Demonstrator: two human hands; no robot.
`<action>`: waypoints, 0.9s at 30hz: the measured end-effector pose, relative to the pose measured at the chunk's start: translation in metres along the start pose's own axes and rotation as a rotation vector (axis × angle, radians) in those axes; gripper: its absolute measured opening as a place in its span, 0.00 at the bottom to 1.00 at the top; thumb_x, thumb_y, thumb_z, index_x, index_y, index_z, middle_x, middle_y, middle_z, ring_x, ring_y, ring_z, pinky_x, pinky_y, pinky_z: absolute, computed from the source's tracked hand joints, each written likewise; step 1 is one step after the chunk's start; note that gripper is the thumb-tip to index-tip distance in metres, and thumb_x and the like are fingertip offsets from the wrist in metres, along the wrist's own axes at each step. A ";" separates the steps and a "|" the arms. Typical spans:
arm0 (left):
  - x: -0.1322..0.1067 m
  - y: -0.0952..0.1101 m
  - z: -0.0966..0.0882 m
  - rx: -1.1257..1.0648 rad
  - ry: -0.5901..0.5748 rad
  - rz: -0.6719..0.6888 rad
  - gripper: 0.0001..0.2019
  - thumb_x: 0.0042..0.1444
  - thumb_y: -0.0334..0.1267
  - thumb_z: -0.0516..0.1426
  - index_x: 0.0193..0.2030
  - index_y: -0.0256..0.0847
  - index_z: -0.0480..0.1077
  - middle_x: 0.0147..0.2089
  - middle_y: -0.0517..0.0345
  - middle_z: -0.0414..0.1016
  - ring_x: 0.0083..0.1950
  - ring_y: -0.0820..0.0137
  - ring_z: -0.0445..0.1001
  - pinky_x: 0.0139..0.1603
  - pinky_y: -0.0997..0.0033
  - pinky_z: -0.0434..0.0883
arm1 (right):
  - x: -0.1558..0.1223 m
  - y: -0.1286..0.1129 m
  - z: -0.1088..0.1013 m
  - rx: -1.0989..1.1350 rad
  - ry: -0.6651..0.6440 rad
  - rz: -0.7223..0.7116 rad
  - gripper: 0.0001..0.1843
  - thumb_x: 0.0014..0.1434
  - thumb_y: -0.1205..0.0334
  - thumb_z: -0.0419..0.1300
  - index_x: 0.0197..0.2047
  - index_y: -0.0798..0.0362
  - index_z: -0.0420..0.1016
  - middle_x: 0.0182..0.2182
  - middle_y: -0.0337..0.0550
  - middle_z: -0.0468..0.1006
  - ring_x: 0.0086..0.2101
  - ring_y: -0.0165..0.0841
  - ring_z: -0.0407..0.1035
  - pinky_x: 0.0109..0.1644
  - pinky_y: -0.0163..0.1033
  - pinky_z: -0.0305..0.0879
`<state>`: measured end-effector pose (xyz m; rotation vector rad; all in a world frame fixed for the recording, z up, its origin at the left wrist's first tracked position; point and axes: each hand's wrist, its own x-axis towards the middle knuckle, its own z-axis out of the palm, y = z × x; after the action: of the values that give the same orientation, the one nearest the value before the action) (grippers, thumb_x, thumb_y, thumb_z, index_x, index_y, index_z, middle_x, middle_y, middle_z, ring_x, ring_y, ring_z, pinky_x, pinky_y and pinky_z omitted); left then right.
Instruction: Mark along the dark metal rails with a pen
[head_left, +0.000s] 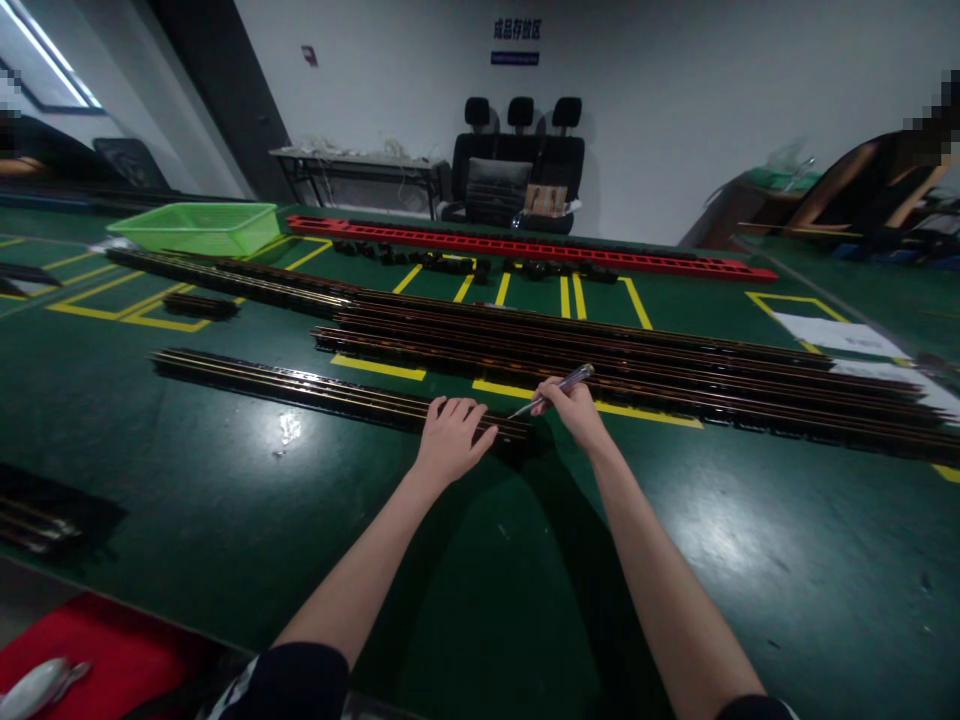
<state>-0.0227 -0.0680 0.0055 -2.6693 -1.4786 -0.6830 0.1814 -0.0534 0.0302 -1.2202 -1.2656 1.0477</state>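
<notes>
A long dark rail with thin copper-coloured strips [300, 385] lies across the green table in front of me. My left hand [452, 436] rests on its right end, fingers curled over the top and pressing it down. My right hand [574, 405] is closed in a pinch on a slim screwdriver with a clear handle [555, 388]. The tool slants down to the left, and its tip touches the rail's end just right of my left fingers.
Several more long rails [637, 365] lie stacked beyond my hands, over yellow floor-style markings. A red perforated bar [525, 245] and small black parts run along the far side. A green basket [196, 226] stands far left. Another person's arm [862, 190] shows at right.
</notes>
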 end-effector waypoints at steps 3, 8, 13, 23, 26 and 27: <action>0.000 -0.001 0.001 -0.005 0.000 0.002 0.20 0.64 0.48 0.46 0.49 0.39 0.72 0.50 0.48 0.75 0.53 0.60 0.70 0.60 0.50 0.58 | 0.000 -0.002 -0.003 0.006 0.013 -0.004 0.11 0.46 0.56 0.58 0.20 0.55 0.71 0.16 0.41 0.72 0.20 0.30 0.68 0.29 0.35 0.66; -0.001 -0.002 0.002 -0.003 0.003 0.006 0.21 0.64 0.49 0.45 0.50 0.38 0.72 0.50 0.48 0.74 0.54 0.60 0.70 0.60 0.51 0.58 | 0.001 -0.004 -0.007 -0.002 0.034 -0.011 0.11 0.45 0.56 0.57 0.18 0.54 0.70 0.15 0.41 0.70 0.19 0.30 0.66 0.27 0.36 0.65; 0.000 -0.002 0.002 -0.006 -0.016 0.002 0.22 0.64 0.49 0.44 0.50 0.38 0.71 0.51 0.48 0.74 0.54 0.60 0.70 0.61 0.50 0.57 | 0.002 -0.001 -0.011 0.004 0.013 -0.025 0.10 0.46 0.59 0.56 0.19 0.54 0.71 0.16 0.41 0.71 0.19 0.30 0.67 0.27 0.35 0.65; -0.001 -0.002 0.001 -0.003 -0.027 -0.005 0.23 0.64 0.50 0.44 0.51 0.37 0.71 0.52 0.48 0.74 0.55 0.60 0.69 0.62 0.51 0.57 | 0.002 0.003 -0.016 0.002 0.037 -0.026 0.11 0.47 0.59 0.55 0.19 0.55 0.71 0.15 0.40 0.70 0.19 0.29 0.66 0.27 0.35 0.65; -0.001 -0.002 0.000 0.012 -0.022 -0.002 0.23 0.64 0.50 0.44 0.51 0.37 0.71 0.52 0.48 0.74 0.55 0.60 0.69 0.61 0.51 0.57 | 0.003 0.004 -0.015 0.006 0.043 -0.038 0.12 0.47 0.58 0.55 0.18 0.55 0.70 0.15 0.40 0.69 0.19 0.29 0.65 0.26 0.35 0.64; -0.001 -0.002 0.000 0.015 -0.019 -0.001 0.23 0.64 0.50 0.44 0.51 0.37 0.71 0.52 0.48 0.74 0.55 0.60 0.69 0.61 0.51 0.57 | 0.003 0.005 -0.015 0.008 0.044 -0.040 0.12 0.47 0.58 0.56 0.18 0.55 0.70 0.15 0.40 0.69 0.19 0.29 0.65 0.26 0.35 0.64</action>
<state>-0.0244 -0.0677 0.0050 -2.6719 -1.4833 -0.6456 0.1968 -0.0507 0.0269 -1.2006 -1.2456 0.9915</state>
